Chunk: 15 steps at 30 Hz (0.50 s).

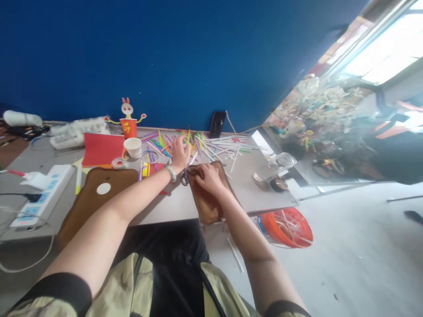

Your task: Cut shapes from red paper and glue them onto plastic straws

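My left hand, with a pale bracelet on the wrist, reaches over a spread of coloured craft sticks. Its fingers look apart and slightly bent, their tips among the sticks; I see nothing clearly held. My right hand lies on a brown cloth piece at the table's front edge, fingers curled on a dark fold near its top. Between the hands are scissors, partly hidden. White sticks lie beyond my right hand. Left of my forearm is another brown cloth piece with a white disc.
A red paper cup with a rabbit figure, a white cup, red paper and a tape roll stand left. A power strip lies far left. Right are a phone, a glass jar and an orange bucket.
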Tool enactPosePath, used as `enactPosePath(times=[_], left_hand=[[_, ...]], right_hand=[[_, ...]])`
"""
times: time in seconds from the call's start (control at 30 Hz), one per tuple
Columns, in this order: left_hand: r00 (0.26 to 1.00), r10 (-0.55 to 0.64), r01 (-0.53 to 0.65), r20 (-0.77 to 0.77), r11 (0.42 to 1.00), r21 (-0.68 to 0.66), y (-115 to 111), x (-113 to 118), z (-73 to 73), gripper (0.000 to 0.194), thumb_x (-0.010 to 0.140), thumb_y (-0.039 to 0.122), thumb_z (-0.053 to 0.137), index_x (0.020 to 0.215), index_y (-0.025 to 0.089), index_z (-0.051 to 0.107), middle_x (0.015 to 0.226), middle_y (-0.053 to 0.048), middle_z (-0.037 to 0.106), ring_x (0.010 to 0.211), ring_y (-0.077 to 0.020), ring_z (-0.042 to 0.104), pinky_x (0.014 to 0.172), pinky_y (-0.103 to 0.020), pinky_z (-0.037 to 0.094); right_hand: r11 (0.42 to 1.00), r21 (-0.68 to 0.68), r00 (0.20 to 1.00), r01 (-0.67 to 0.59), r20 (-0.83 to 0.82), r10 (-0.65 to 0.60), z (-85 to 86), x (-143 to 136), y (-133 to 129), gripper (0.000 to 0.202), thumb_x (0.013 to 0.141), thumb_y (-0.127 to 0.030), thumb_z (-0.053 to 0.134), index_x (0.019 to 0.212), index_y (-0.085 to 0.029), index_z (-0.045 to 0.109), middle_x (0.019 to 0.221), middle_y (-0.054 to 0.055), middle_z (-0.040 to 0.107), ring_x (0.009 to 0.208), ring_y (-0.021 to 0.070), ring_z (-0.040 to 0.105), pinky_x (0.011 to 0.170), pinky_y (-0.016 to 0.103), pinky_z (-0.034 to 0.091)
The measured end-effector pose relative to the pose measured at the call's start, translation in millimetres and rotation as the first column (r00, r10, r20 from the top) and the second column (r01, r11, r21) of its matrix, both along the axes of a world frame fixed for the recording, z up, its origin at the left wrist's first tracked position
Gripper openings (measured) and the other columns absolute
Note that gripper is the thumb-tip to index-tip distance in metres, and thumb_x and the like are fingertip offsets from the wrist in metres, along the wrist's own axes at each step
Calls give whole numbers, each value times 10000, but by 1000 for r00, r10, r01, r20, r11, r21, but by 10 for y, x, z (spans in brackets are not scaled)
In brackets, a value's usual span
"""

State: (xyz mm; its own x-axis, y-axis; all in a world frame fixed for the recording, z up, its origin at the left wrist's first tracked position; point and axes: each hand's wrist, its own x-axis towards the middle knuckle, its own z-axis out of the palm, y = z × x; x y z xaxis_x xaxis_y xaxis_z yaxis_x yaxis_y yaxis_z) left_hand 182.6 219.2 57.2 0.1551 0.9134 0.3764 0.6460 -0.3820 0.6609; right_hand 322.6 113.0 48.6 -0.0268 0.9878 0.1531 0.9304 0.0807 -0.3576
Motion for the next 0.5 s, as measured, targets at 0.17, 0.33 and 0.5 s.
enactPosePath(times=[0.17, 0.33, 0.5], left_hand=[[959, -263, 275, -109, 954, 122, -651, -375, -64, 467, 886, 242, 484, 1348, 185, 452, 1408, -162, 508, 1373, -271, 418, 1135, -484, 319], [838, -386, 408, -385, 912, -27, -1432, -839, -293, 539, 875, 350, 545, 1386, 193, 486, 1474, -163, 484, 1392, -340, 405, 1162, -583, 237], [858, -264, 299, -441, 954, 11, -1813, -1390, -494, 526, 891, 345, 542, 1407, 249, 513, 1464, -125, 521, 1375, -332, 451, 1164, -579, 258]], right_hand=[[922, 32, 922, 385, 43, -386, 133, 902, 655, 339, 861, -231, 475, 1142, -179, 657, 1206, 76, 669, 1133, 222, 569, 978, 318, 406], [780, -25, 776, 625, 124, -618, 200, 1861, 1283, 427, 889, -155, 444, 1262, -20, 601, 1234, 254, 639, 1150, 307, 584, 961, 406, 423], [765, -86, 763, 639, 204, -614, 34, 2261, 1669, 399, 902, -246, 553, 1232, -39, 643, 1240, 250, 645, 1140, 290, 608, 959, 362, 439]])
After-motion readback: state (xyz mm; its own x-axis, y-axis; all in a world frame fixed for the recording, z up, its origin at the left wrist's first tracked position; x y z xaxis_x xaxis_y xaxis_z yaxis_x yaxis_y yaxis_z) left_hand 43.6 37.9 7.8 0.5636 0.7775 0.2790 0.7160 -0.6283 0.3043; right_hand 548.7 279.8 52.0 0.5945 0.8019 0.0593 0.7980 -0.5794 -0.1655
